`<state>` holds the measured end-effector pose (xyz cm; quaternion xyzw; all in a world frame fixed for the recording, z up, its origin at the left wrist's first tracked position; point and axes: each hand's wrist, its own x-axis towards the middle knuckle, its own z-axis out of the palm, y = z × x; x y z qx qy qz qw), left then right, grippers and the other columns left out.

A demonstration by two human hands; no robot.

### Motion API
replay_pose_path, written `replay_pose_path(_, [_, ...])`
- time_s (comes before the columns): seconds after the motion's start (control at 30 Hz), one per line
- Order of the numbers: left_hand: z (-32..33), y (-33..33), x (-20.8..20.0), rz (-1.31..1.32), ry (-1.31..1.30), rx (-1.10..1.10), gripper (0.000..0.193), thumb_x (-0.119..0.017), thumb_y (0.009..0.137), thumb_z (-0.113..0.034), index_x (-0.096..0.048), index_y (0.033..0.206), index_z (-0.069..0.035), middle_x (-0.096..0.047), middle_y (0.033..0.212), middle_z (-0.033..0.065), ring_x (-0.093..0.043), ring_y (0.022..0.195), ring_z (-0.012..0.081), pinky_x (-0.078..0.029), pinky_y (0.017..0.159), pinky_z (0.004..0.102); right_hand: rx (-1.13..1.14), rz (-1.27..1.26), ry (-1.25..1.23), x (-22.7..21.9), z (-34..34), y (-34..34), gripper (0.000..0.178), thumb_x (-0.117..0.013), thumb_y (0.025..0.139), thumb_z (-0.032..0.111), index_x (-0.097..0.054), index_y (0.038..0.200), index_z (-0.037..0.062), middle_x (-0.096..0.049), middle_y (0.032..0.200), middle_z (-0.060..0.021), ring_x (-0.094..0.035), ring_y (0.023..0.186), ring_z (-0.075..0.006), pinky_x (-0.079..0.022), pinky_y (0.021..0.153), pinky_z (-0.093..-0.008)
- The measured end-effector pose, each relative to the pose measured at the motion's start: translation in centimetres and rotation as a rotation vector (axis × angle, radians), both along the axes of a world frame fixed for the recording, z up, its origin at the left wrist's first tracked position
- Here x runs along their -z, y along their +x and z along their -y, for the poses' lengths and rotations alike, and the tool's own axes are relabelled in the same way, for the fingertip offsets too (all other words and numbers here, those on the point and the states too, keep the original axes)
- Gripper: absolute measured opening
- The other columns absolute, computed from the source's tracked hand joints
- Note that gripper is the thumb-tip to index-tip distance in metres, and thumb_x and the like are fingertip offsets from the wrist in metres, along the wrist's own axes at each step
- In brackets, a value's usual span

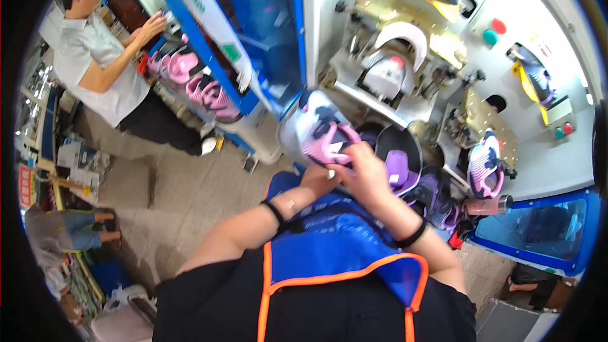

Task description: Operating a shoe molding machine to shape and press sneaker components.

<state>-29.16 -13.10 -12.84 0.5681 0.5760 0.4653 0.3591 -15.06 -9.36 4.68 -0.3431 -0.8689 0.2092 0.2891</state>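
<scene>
A pink, white and dark navy shoe upper point(325, 139) is in front of me, its toe pointing away and its pink collar toward me. My right hand point(365, 171) is closed on the collar's near right side. Just left of it, my left hand point(322, 180) has its fingers closed at the collar's near edge, with a small white spot at the fingertips. Part of the grip is hidden behind the hands. Right of my right hand, a purple shoe part point(401, 168) lies in a round dark-lined bin point(415, 145).
A machine's shaping station point(389, 76) stands ahead. Another shoe upper point(484, 164) sits on a right-hand station. Purple-black shoes point(437, 199) and a pink bottle point(486, 206) are at the right. A blue-framed door point(266, 25) stands at the left; a person point(104, 57) works beyond it.
</scene>
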Motion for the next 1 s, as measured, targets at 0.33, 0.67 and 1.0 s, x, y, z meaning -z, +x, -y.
replay_pose_path(0.33, [6.8,-10.2,-6.7,-0.195,-0.192,-0.246,0.019,-0.071,0.081,-0.016,-0.069,0.094,-0.003,-0.069,0.085,0.0112,-0.069,0.073,0.0225,-0.054,0.068,0.0337,0.009,-0.007,0.336,-0.5,-8.2,-6.1,0.034,-0.078,0.074,0.027,-0.062,0.101,0.0114,-0.062,0.099,-0.0110,-0.065,0.086,-0.0303,-0.054,0.069,-0.0441])
replay_pose_path(0.67, [0.1,-10.0,-15.4,-0.015,-0.003,0.145,0.015,-0.071,0.085,-0.012,-0.069,0.096,-0.003,-0.068,0.082,0.0069,-0.066,0.071,0.0139,-0.052,0.066,0.0258,0.852,0.962,0.537,-22.1,-32.5,6.2,0.041,-0.060,0.092,0.033,-0.063,0.112,-0.0025,-0.063,0.111,-0.0245,-0.059,0.106,-0.0402,-0.046,0.092,-0.0453])
replay_pose_path(1.0, [-2.6,-9.6,-12.0,0.045,-0.070,0.348,0.017,-0.070,0.087,-0.017,-0.069,0.095,-0.002,-0.069,0.080,0.0060,-0.064,0.070,0.0111,-0.051,0.066,0.0258,1.392,0.448,0.890,-17.5,-25.9,4.9,0.058,-0.059,0.092,0.040,-0.052,0.132,-0.0014,-0.054,0.131,-0.0244,-0.055,0.113,-0.0409,-0.043,0.098,-0.0490])
